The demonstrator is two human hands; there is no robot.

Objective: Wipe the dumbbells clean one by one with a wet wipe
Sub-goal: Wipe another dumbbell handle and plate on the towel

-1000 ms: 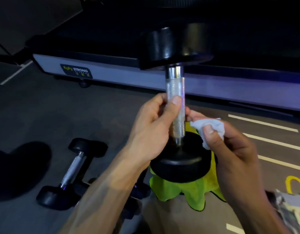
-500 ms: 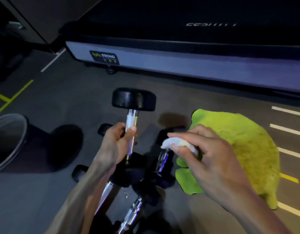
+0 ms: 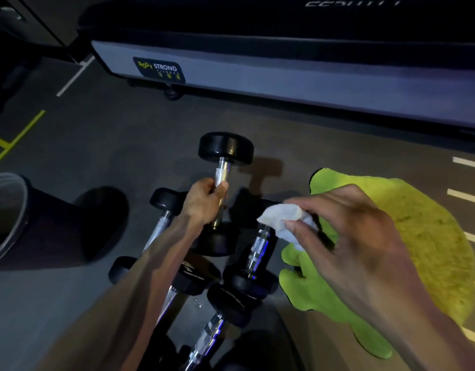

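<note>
Dim gym flooring (image 3: 102,145), grey with painted white and yellow lines, runs up to the pale base of a treadmill (image 3: 284,84) along the back. On the floor near its middle lies a heap of black-headed dumbbells (image 3: 239,285) with chrome handles, touching and crossing one another. A lime-green towel (image 3: 407,236) is spread just to their right, and a bin (image 3: 6,210) stands at the left edge.

The left hand (image 3: 204,200) has its grip curled round the chrome handle of one dumbbell (image 3: 225,148), which stands upright, long axis near vertical, one head up and the lower head down among the pile. Whether that lower head rests on the others or hangs just above them cannot be told.

The right hand (image 3: 346,236) pinches a crumpled wet wipe (image 3: 282,218) between thumb and fingertips. It hovers to the right of the held dumbbell, apart from it and over another bar in the pile.

Judging by this, the wipe hand is the nearer to the pile's right-hand bars, while the upright dumbbell lies to its left and slightly beyond. The next move likely turns on which bar the wipe meets.
</note>
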